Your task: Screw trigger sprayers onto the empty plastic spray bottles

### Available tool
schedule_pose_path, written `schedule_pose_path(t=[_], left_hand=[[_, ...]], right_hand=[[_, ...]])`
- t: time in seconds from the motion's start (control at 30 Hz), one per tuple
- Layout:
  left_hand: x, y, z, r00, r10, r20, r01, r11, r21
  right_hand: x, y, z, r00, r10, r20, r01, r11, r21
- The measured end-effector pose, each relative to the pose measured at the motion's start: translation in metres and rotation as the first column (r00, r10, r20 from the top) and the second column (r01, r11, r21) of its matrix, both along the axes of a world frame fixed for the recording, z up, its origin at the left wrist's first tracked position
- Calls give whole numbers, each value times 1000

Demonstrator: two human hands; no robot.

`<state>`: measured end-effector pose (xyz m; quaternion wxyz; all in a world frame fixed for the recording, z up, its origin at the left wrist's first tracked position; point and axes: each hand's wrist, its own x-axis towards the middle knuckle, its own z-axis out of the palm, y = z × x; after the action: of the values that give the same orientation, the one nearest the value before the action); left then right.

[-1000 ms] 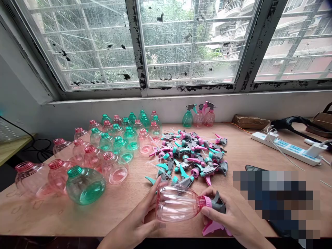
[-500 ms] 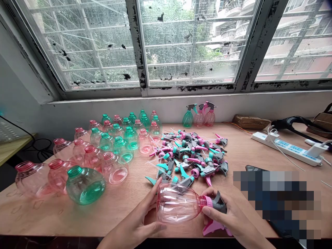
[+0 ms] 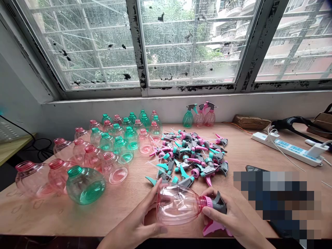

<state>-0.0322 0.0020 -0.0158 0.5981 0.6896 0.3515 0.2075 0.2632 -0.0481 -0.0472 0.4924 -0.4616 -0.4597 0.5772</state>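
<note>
While both grips are closed (left hand [image 3: 140, 224] round pink bottle [image 3: 177, 207], right hand [image 3: 230, 218] on its trigger head [image 3: 219, 204]), three finished sprayers [image 3: 199, 117] stand far; many empty bottles [image 3: 114, 145], loose heads [image 3: 192, 155] left.

A clear pink bottle [image 3: 178, 204] with a pink collar and a grey-and-pink trigger head [image 3: 216, 207] is seen; empty bottles [image 3: 109, 148] are tinted pink and teal; loose trigger heads [image 3: 192, 155] are coloured pink, teal and grey; the surface [image 3: 124, 207] is light brown wood; the power strip [image 3: 287, 148] is white.
</note>
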Motion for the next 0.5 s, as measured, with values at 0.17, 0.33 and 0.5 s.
schedule_pose_path(t=[0.17, 0.33, 0.5], left_hand=[[1, -1, 0, 998, -14, 55, 11, 999, 37], [-1, 0, -4, 1000, -5, 31, 5, 1000, -22], [-3, 1, -5, 999, 1, -46, -1, 1000, 11]], right_hand=[[0, 0, -1, 1000, -12, 19, 12, 1000, 2], [0, 1, -4, 1000, 17, 18, -17, 1000, 9], [0, 0, 0, 998, 42, 47, -42, 999, 13]])
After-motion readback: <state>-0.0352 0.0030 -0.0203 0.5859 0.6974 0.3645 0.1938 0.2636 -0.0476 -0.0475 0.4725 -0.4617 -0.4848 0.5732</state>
